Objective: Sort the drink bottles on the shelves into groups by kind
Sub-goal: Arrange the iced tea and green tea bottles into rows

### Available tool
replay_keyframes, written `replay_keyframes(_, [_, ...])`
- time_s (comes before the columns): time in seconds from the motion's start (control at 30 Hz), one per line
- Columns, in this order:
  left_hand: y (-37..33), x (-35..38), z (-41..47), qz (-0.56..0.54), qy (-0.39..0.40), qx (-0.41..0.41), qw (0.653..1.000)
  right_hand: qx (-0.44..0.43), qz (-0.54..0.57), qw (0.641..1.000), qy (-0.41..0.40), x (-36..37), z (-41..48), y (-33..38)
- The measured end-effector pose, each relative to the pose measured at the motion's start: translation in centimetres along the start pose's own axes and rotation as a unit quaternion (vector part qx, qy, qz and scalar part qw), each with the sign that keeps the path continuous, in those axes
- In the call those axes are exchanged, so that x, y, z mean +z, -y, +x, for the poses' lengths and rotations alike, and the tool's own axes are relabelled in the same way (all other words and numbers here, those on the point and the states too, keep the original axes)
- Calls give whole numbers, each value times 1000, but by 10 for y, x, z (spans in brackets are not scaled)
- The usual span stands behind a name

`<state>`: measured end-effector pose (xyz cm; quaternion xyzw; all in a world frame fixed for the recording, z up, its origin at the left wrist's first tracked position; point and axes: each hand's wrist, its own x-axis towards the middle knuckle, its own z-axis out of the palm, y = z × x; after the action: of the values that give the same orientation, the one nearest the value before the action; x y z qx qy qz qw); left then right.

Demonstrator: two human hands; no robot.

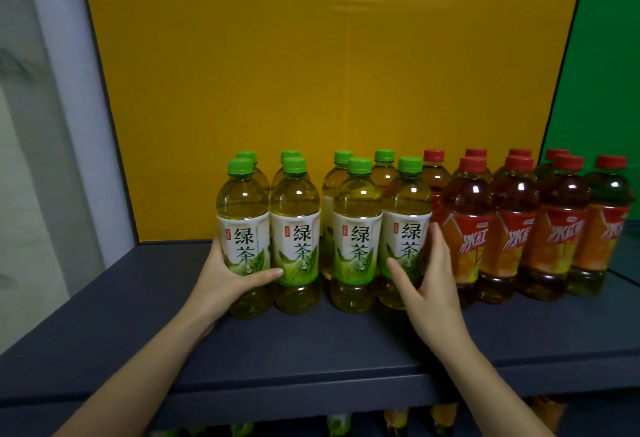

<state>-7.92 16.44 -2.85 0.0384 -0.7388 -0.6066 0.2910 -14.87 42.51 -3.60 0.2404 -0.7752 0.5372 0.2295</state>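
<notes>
left hand [228, 277] wraps end green-capped clear plastic tea bottle [244, 228], 9 o'clock | right hand [433, 277] spread flat against fourth green-capped bottle [405, 222] | red-capped brown tea bottles [512, 228], 3 o'clock

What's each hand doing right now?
Left hand: grips the leftmost green tea bottle.
Right hand: open, pressed flat against the rightmost green tea bottle.

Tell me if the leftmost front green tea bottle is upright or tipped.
Upright: the green tea bottle stands base-down on the shelf, cap straight above, the left hand gripping its label.
</notes>
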Motion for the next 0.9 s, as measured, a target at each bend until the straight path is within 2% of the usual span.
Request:
replay_keyframes(0.13, [0, 6, 0, 1, -24, 5, 1000, 17, 48, 998, 41, 4, 9, -14])
replay_keyframes(0.4, [-2, 3, -1, 2, -19, -13, 1000, 63, 145, 985, 69, 4, 12, -18])
replay_keyframes(0.9, [-1, 6, -1, 20, -17, 9, 1000, 65, 120, 988, 68, 6, 13, -20])
